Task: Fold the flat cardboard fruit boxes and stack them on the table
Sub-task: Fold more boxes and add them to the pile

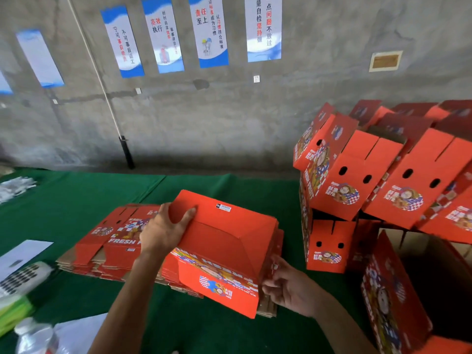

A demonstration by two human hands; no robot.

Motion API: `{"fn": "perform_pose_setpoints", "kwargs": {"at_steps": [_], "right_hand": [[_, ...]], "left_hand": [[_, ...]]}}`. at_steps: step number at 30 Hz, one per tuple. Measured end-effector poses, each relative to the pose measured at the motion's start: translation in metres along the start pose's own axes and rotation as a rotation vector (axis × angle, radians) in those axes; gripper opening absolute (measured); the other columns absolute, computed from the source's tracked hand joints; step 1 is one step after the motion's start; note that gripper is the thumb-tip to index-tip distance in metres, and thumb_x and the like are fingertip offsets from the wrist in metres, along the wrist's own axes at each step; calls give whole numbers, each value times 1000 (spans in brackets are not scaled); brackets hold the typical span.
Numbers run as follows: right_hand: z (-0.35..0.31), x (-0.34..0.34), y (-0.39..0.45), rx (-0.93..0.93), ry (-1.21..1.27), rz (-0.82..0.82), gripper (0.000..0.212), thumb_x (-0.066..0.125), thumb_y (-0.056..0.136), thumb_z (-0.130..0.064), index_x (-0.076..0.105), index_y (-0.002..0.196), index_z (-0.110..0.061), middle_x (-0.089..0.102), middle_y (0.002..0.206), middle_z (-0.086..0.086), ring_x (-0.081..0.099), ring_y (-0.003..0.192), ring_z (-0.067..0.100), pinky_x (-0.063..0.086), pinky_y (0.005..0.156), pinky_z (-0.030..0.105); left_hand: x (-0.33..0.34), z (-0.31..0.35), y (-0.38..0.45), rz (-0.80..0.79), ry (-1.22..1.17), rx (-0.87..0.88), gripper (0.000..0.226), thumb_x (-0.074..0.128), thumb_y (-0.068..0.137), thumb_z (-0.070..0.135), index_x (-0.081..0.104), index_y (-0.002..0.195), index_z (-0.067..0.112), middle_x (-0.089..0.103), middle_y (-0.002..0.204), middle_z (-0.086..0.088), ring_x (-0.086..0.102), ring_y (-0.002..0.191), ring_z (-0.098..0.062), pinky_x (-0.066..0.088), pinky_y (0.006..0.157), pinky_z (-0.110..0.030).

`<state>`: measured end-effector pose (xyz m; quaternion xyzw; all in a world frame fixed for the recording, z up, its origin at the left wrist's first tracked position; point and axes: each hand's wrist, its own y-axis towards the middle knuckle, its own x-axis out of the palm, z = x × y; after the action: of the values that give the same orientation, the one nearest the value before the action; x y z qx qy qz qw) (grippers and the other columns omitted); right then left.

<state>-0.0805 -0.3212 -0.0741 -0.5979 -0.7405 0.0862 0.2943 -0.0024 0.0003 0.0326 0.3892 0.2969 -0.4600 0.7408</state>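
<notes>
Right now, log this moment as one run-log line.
stage: folding | left hand: grips box far edge | right hand: pinches near-right corner | flat stack: underneath | folded boxes: piled right

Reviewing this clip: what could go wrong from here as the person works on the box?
1. The folded boxes on the right are piled tilted, not squarely; adding another may topple them.
2. The half-formed box is held over the flat stack by the left hand at its far flap and the right hand at a corner; it might spring open or drag flats off.
</notes>
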Motion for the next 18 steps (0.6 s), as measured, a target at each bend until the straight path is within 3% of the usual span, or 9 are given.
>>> {"fn": "perform_pose_setpoints", "kwargs": {"at_steps": [6, 9, 12, 15, 18], "right_hand": [[-21, 37, -9, -286, -108, 167, 56, 46, 103, -6, 48, 140, -48, 60, 71, 9, 58, 54, 23, 45, 50, 28], [-46, 52, -33, -428, -186, 127, 56, 49, 103, -8, 48, 136, -53, 70, 88, 16, 68, 60, 30, 52, 50, 33], [-63, 61, -56, -535, -287, 41, 60, 53, 102, -9, 47, 139, -55, 68, 91, 20, 72, 71, 34, 57, 61, 35], [-68, 65, -69, -677, -520, 29, 63, 55, 104, -15, 39, 144, -61, 70, 91, 11, 72, 83, 21, 59, 72, 30], [-67, 68, -73, -870, -790, 116, 64, 55, 105, -21, 34, 143, -69, 57, 107, -9, 63, 93, 7, 55, 78, 20]], "left_hand": [[-14, -31, -9, 138, -264, 34, 85, 44, 79, 93, 58, 132, 27, 71, 123, -6, 67, 113, -26, 53, 98, -45], [-22, -49, -11, 247, -536, 58, 63, 50, 87, 81, 65, 117, 28, 74, 107, 10, 69, 102, -5, 56, 94, -40], [-19, -61, -16, 303, -711, 29, 48, 58, 88, 69, 66, 114, 30, 75, 104, 7, 71, 103, -12, 56, 87, -36], [-9, -62, -26, 350, -755, 46, 47, 54, 93, 64, 58, 129, 34, 70, 115, 18, 66, 111, -1, 56, 91, -30], [6, -50, -35, 287, -837, 140, 53, 40, 103, 59, 41, 152, 37, 50, 147, 25, 48, 137, -1, 48, 104, -26]]}}
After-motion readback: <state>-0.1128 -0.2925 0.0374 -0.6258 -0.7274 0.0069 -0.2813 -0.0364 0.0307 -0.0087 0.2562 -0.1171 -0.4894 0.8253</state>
